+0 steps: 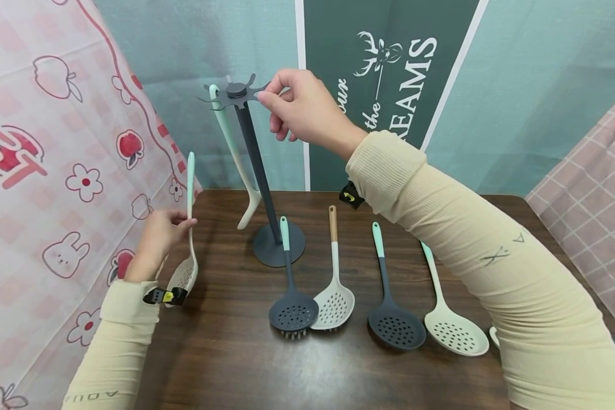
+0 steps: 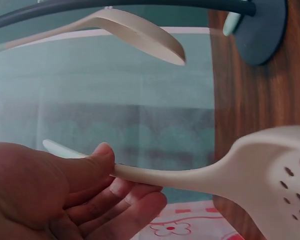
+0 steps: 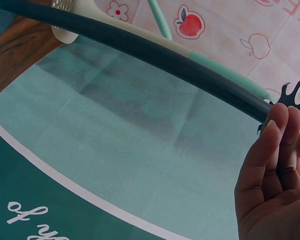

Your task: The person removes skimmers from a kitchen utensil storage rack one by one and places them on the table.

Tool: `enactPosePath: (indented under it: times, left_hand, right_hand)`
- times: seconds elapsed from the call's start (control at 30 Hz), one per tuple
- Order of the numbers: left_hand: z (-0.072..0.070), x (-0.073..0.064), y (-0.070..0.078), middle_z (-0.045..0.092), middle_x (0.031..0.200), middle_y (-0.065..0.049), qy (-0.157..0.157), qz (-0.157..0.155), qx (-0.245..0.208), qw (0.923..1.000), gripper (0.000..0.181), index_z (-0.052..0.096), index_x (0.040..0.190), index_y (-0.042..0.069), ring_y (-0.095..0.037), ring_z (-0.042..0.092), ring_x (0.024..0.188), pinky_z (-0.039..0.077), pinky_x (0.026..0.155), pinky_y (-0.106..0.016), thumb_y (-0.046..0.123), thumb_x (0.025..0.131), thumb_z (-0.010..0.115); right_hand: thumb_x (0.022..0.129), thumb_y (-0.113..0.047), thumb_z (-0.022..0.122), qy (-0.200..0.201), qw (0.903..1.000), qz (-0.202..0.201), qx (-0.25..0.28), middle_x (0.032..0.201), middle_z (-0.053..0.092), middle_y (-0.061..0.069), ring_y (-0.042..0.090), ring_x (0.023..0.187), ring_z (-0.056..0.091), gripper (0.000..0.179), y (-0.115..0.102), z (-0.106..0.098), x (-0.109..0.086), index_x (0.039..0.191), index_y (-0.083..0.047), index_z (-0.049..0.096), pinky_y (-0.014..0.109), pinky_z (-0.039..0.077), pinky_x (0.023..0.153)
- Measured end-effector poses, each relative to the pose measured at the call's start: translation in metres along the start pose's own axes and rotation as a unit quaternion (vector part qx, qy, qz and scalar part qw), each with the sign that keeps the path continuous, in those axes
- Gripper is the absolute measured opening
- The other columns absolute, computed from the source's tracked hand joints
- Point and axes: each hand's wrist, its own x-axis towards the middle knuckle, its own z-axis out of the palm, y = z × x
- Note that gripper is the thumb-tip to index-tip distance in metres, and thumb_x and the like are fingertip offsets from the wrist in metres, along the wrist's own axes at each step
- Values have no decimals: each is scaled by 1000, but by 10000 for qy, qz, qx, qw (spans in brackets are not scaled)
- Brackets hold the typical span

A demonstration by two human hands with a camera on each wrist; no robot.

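Note:
My left hand (image 1: 160, 236) pinches a cream skimmer (image 2: 190, 180) with a mint handle end by its shaft. The skimmer stands upright in the head view, its perforated bowl downward at the table's left side. My right hand (image 1: 307, 108) pinches one of the hook arms on top of a dark utensil stand (image 1: 256, 154), thumb against fingertips. Another cream skimmer (image 1: 243, 171) with a mint handle hangs from a hook on the stand's left side. In the right wrist view, my right-hand fingers (image 3: 255, 170) cover part of the hook ring.
On the brown table (image 1: 225, 341) lie a dark skimmer (image 1: 293, 312), a white skimmer (image 1: 335, 307) with a wood-coloured handle, another dark skimmer (image 1: 397, 330) and a cream skimmer (image 1: 456, 335). My right sleeve hides more at right. Patterned cloths hang around the table.

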Motion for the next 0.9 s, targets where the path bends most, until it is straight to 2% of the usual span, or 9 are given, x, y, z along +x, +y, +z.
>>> enactPosePath:
  times: [0.2, 0.4, 0.63, 0.9]
  left_hand:
    - [6, 0, -14, 69, 78, -23, -322, -104, 88, 9994, 22, 70, 95, -14, -25, 61, 66, 46, 62, -33, 8, 96, 70]
    - [9, -1, -26, 70, 88, -25, -671, -284, 354, 9967, 23, 70, 96, -14, -32, 59, 79, 47, 74, -43, 9, 97, 68]
    - [10, -2, -36, 63, 72, -15, -1216, -639, 616, 9886, 24, 69, 92, -14, -26, 55, 68, 43, 59, -33, 10, 96, 68]
    - [12, -2, -49, 61, 62, -11, -1645, -803, 857, 9794, 27, 69, 87, -13, -18, 52, 56, 41, 53, -32, 13, 95, 69]
  right_hand:
    - [106, -25, 57, 7, 10000, -32, -28, 74, 64, 11, 24, 67, 67, 16, -1, 0, -1, 100, -10, 56, 31, 54, 61]
    - [106, -25, 56, -10, 9999, -117, -50, 73, 64, 11, 27, 68, 66, 16, 0, 1, -2, 100, -10, 56, 30, 53, 60]
    - [106, -25, 57, -15, 9999, -129, -77, 74, 64, 11, 26, 68, 67, 16, 1, 1, -2, 100, -10, 56, 31, 54, 60]
    - [106, -24, 57, -46, 9999, -110, -32, 74, 64, 11, 30, 71, 67, 16, 1, 1, -2, 99, -10, 56, 31, 54, 61]
